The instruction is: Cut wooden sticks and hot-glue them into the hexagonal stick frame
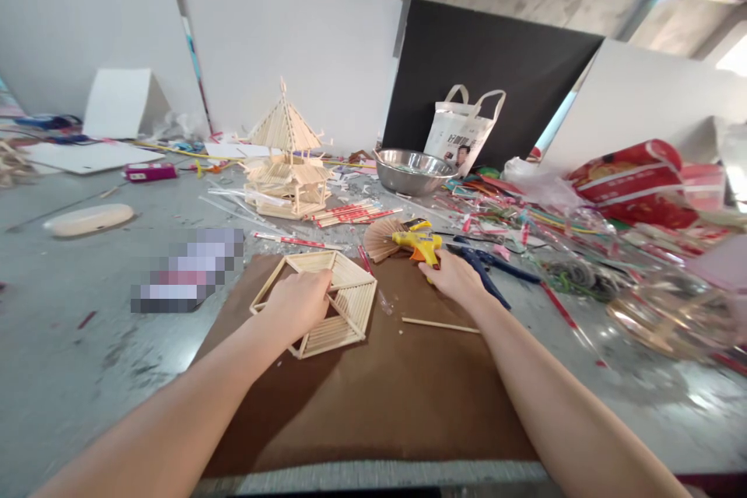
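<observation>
My left hand [300, 297] is over the middle of a hexagonal frame of pale wooden sticks [350, 309], its fingers closed at the centre and partly hidden. Several wedges of the frame are filled with sticks laid side by side; others are bare. The frame lies flat on a brown mat [373, 412]. My right hand [454, 277] is closed round the handle of a yellow hot glue gun [421, 241], at the far right part of the mat. A single loose stick [440, 325] lies near my right forearm. A fan-shaped brown piece [382, 239] sits by the gun's nozzle.
Behind the mat stands a stick pagoda model [285, 163], with red-wrapped stick packets [353, 212] before it. A metal bowl [415, 173] and a white bag [461, 132] are farther back. Blue-handled pliers [484, 264] lie at right amid plastic clutter; a blurred-out phone-like object [190, 271] is left.
</observation>
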Available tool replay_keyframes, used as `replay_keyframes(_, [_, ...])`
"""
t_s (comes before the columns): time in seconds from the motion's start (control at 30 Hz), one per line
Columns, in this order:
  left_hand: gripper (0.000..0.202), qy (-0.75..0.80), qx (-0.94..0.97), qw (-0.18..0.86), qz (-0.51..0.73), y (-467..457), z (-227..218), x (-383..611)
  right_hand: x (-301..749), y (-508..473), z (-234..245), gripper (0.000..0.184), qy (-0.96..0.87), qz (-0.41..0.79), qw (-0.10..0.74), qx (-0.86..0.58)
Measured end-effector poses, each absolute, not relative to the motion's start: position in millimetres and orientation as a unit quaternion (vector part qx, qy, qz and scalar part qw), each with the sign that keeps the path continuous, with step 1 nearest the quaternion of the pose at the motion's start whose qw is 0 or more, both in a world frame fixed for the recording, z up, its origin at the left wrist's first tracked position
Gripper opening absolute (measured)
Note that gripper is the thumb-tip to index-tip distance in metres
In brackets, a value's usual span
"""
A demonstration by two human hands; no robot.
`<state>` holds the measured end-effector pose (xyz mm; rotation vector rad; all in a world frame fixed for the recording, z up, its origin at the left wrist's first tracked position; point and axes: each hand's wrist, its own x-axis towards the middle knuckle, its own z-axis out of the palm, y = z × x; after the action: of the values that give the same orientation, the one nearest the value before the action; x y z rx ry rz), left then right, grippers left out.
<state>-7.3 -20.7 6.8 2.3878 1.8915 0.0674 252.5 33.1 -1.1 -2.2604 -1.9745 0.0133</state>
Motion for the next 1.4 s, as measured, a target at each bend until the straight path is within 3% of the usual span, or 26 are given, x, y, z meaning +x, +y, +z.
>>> replay_keyframes(0.13, [0.017,0.626,0.778,0.044,0.030,-19,5,-6,243,30,-6,0.040,-0.661,-0.020,0.072,-0.746])
replay_keyframes(0.3, [0.017,0.625,0.779,0.034,0.035,-19,6,-7,242,21,17,0.037,-0.683,-0.144,0.126,-0.705])
replay_keyframes(0.33, [0.018,0.625,0.779,0.029,0.035,-19,6,-7,243,17,24,0.032,-0.716,-0.114,0.124,-0.678])
replay_keyframes(0.47, [0.018,0.634,0.771,0.019,0.050,-21,10,-7,241,-3,36,0.019,-0.847,0.180,-0.059,-0.497])
replay_keyframes(0.53, [0.019,0.637,0.767,0.018,0.075,-21,11,-7,235,-11,33,0.019,-0.864,0.171,-0.098,-0.463])
replay_keyframes(0.63, [0.020,0.615,0.775,0.036,0.141,-18,11,-9,225,-15,26,0.011,-0.883,0.098,-0.088,-0.450])
replay_keyframes(0.7, [0.020,0.585,0.784,0.069,0.193,-15,11,-11,222,-14,24,0.008,-0.888,0.084,-0.047,-0.450])
replay_keyframes(0.77, [0.020,0.560,0.785,0.109,0.241,-12,12,-12,221,-13,27,0.006,-0.885,0.090,0.051,-0.455])
replay_keyframes(0.93, [0.022,0.504,0.778,0.202,0.316,-11,16,-14,221,-18,40,0.007,-0.733,0.170,0.502,-0.426])
replay_keyframes(1.0, [0.024,0.485,0.775,0.233,0.331,-12,17,-14,218,-19,44,0.010,-0.637,0.275,0.615,-0.375])
replay_keyframes(1.07, [0.028,0.458,0.777,0.269,0.339,-13,18,-13,214,-18,44,0.011,-0.560,0.389,0.650,-0.337])
replay_keyframes(1.2, [0.034,0.424,0.779,0.350,0.301,-12,17,-13,210,-8,35,0.016,-0.467,0.516,0.626,-0.354])
replay_keyframes(1.3, [0.032,0.430,0.789,0.367,0.241,-11,17,-14,210,-2,26,0.014,-0.461,0.536,0.592,-0.387])
replay_keyframes(1.4, [0.028,0.466,0.794,0.341,0.191,-9,17,-16,213,1,19,0.013,-0.539,0.483,0.526,-0.447])
